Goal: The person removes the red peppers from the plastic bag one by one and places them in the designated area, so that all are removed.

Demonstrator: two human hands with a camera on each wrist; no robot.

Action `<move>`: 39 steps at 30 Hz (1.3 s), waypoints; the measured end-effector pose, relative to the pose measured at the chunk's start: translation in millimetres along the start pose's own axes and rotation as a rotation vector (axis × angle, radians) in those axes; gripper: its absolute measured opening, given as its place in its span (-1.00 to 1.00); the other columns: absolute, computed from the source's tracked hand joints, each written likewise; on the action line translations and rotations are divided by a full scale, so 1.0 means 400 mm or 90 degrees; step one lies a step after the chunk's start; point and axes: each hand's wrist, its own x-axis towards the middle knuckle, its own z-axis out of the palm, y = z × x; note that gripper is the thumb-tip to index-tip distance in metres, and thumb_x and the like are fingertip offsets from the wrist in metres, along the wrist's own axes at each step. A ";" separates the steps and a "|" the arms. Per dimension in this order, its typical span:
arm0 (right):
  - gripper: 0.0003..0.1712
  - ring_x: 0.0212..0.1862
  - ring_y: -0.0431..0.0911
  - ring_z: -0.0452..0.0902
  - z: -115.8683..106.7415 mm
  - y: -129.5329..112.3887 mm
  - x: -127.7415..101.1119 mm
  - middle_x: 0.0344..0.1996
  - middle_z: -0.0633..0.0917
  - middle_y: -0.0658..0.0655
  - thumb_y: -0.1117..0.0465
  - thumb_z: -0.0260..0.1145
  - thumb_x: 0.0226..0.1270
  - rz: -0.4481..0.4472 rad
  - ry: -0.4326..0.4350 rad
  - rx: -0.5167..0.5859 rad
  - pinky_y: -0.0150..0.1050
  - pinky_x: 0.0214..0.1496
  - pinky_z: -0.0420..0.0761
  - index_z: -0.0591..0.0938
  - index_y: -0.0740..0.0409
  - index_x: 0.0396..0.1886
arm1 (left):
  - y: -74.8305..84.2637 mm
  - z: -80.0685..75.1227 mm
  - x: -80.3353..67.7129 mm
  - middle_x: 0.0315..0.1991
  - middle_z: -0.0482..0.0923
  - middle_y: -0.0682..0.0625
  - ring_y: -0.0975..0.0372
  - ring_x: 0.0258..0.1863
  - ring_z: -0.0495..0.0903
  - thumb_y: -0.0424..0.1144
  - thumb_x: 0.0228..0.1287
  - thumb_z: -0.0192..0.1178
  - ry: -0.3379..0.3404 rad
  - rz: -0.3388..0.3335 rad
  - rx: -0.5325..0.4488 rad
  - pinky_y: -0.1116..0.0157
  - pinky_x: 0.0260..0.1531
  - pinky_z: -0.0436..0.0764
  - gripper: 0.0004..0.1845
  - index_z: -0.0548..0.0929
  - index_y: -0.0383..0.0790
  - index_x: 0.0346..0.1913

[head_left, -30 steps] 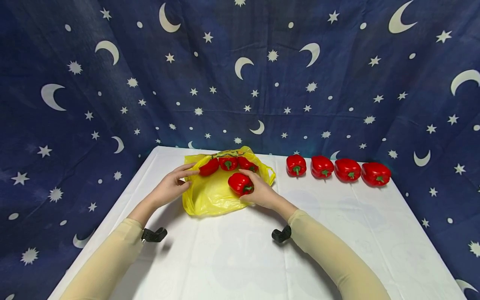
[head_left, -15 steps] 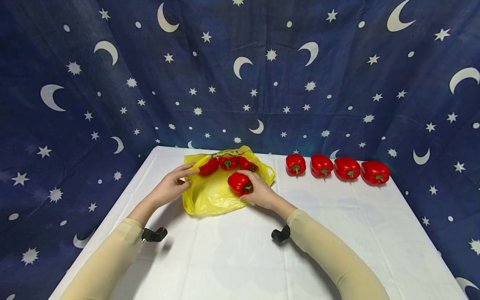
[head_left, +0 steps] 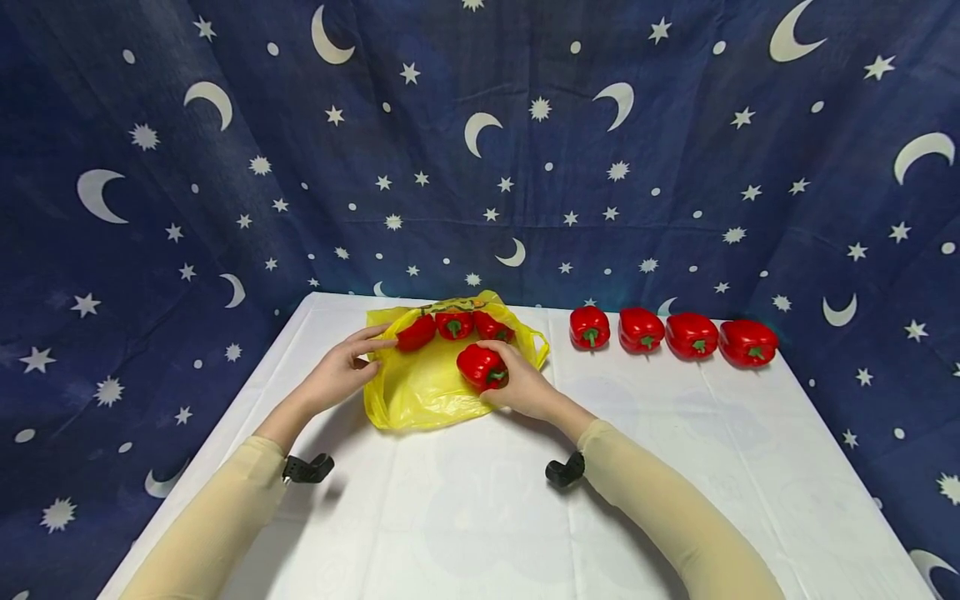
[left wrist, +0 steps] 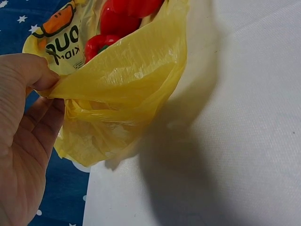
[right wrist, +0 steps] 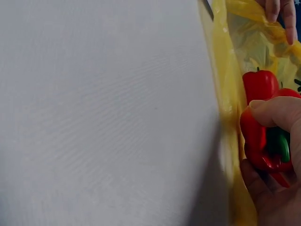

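A yellow plastic bag [head_left: 420,387] lies open on the white table [head_left: 480,500], with three red peppers [head_left: 453,325] at its far end. My left hand [head_left: 341,371] pinches the bag's left edge [left wrist: 117,70] between thumb and fingers, lifting it. My right hand [head_left: 517,383] grips a fourth red pepper [head_left: 480,365] with a green stem over the bag's mouth; the right wrist view shows my thumb [right wrist: 275,113] curled across that pepper [right wrist: 256,141].
Several more red peppers [head_left: 671,333] stand in a row at the table's back right. A dark blue cloth with moons and stars [head_left: 480,150] hangs behind and around the table. Black wrist mounts [head_left: 307,468] sit on both sleeves.
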 end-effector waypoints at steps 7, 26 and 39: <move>0.00 0.38 0.07 0.33 -0.037 -0.026 -0.026 0.42 0.34 0.08 0.21 0.59 0.11 0.001 0.028 0.040 0.11 0.35 0.44 0.30 -0.30 0.50 | 0.001 -0.001 0.004 0.52 0.28 -0.03 0.03 0.33 0.41 -0.48 0.38 0.14 -0.004 -0.003 -0.003 0.38 -0.09 0.59 -0.52 0.63 -0.17 0.32; 0.03 0.17 0.17 0.47 -0.198 0.006 -0.158 0.41 0.35 0.17 0.28 0.60 0.12 0.031 0.124 0.068 0.08 0.11 0.64 0.28 -0.14 0.53 | 0.003 -0.005 0.008 0.53 0.26 -0.03 0.02 0.33 0.41 -0.47 0.39 0.15 -0.007 -0.005 0.009 0.37 -0.06 0.56 -0.52 0.62 -0.18 0.34; 0.05 0.38 0.23 0.29 -0.231 0.082 -0.266 0.45 0.27 0.27 0.24 0.59 0.13 0.116 0.157 0.000 0.18 0.23 0.54 0.22 -0.03 0.55 | 0.001 -0.001 0.007 0.51 0.29 0.05 0.11 0.32 0.42 -0.44 0.38 0.15 -0.008 -0.011 0.012 0.35 -0.06 0.58 -0.52 0.64 -0.14 0.32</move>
